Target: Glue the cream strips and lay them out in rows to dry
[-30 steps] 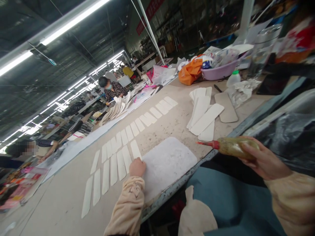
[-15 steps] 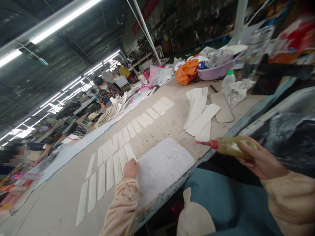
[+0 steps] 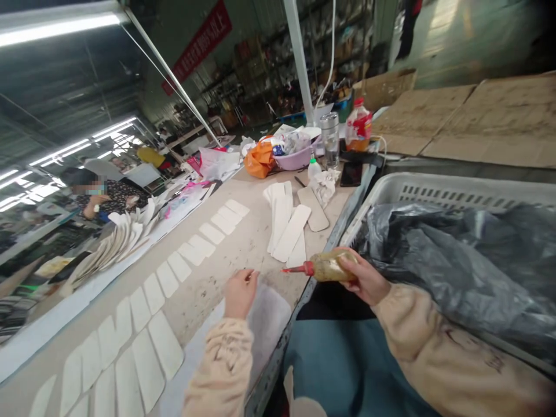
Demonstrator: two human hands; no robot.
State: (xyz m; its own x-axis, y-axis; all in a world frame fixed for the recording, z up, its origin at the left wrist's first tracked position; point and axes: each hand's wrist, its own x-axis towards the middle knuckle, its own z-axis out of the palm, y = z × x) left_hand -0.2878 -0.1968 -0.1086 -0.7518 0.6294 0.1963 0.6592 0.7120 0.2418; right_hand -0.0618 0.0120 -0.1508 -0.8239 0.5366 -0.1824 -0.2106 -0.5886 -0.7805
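Observation:
My right hand [image 3: 362, 277] is wrapped round a squeeze bottle [image 3: 330, 266] of yellowish-brown liquid. It lies sideways, its red nozzle pointing left over the table edge. My left hand [image 3: 240, 292] hovers over the white sheet [image 3: 269, 315], fingers curled in loosely; I see nothing in them. Left of that sheet, pale rounded strips [image 3: 147, 289] are laid out in slanting rows on the table. Beyond the bottle's nozzle sits a fanned pile of similar strips [image 3: 289, 234], with a beige rounded piece [image 3: 315, 211] beside it.
A white plastic basket [image 3: 434, 188] lined with black plastic [image 3: 443, 255] stands to my right. At the table's far end are a purple basin [image 3: 295, 161], an orange bag [image 3: 259, 159], a clear flask [image 3: 330, 139] and a red-capped bottle [image 3: 358, 124]. A co-worker [image 3: 113, 197] sits across the table.
My view has swung right, bringing the basket into full sight. My left hand has moved off the nearest strips towards the fanned pile. The squeeze bottle remains in my right hand.

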